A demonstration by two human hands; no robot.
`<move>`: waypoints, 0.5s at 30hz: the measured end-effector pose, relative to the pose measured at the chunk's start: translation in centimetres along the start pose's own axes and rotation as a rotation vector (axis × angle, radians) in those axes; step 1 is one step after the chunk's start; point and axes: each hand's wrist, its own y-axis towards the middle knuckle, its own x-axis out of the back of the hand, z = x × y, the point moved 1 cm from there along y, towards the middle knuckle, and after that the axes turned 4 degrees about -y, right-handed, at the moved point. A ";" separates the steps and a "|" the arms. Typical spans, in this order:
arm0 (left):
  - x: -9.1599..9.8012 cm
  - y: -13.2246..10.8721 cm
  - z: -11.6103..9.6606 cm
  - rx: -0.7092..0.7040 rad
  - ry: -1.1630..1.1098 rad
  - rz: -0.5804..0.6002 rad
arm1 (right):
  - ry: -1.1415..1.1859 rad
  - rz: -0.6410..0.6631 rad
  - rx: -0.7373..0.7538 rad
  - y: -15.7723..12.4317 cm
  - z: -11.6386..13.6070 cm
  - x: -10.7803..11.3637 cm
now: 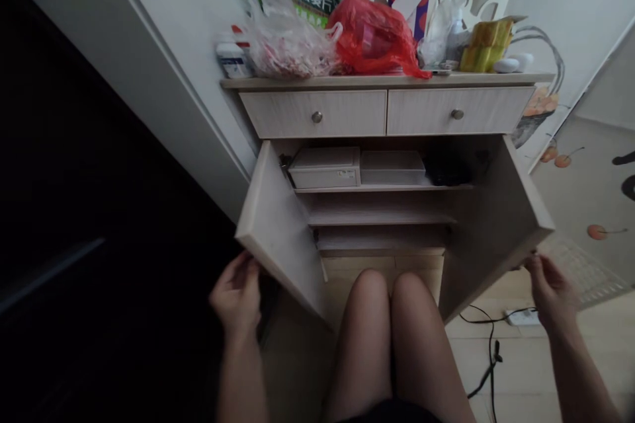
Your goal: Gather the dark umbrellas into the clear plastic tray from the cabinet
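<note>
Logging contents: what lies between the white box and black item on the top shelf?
In the head view, a pale container lies between the white box and black item.

left fingers (244, 262) on left door (280, 231) | right fingers (534, 266) on right door (496, 228) | cabinet (347, 106) open

cabinet doors (280, 234) pale greyish-white; drawer fronts (347, 109) whitish, finely streaked; bag (374, 36) bright red; pack (486, 46) yellow.

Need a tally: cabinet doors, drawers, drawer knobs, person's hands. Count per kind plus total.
Doors: 2 (left door, right door)
Drawers: 2 (left drawer, right drawer)
Drawer knobs: 2 (left knob, right knob)
Hands: 2 (left hand, right hand)
Total: 8
</note>
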 end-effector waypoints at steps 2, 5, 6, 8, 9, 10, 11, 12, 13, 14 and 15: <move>-2.1 -1.2 0.6 -0.018 0.016 0.132 | 0.013 0.103 0.039 0.0 1.9 -1.8; -5.7 -2.9 1.0 -0.050 0.007 0.313 | 0.058 0.217 0.075 0.2 4.7 -5.2; -6.9 -3.5 1.0 -0.056 -0.002 0.363 | 0.072 0.241 0.087 0.3 5.5 -6.5; -9.7 -4.7 0.9 -0.062 -0.027 0.445 | 0.109 0.284 0.110 0.5 6.9 -9.2; -11.1 -5.2 0.9 -0.063 -0.041 0.481 | 0.122 0.302 0.121 0.6 7.6 -10.6; -12.6 -5.6 1.0 -0.065 -0.052 0.516 | 0.127 0.316 0.130 0.8 8.2 -12.0; -14.1 -5.9 1.1 -0.070 -0.060 0.550 | 0.123 0.328 0.140 0.9 8.8 -13.2; -15.6 -6.2 1.3 -0.079 -0.065 0.585 | 0.112 0.337 0.151 1.1 9.4 -14.5; -17.2 -6.4 1.5 -0.090 -0.066 0.618 | 0.094 0.340 0.162 1.4 10.0 -15.7; -18.6 -6.5 1.7 -0.102 -0.063 0.647 | 0.071 0.340 0.174 1.6 10.5 -16.8; -20.0 -6.5 1.8 -0.114 -0.056 0.671 | 0.046 0.341 0.186 1.9 11.0 -17.8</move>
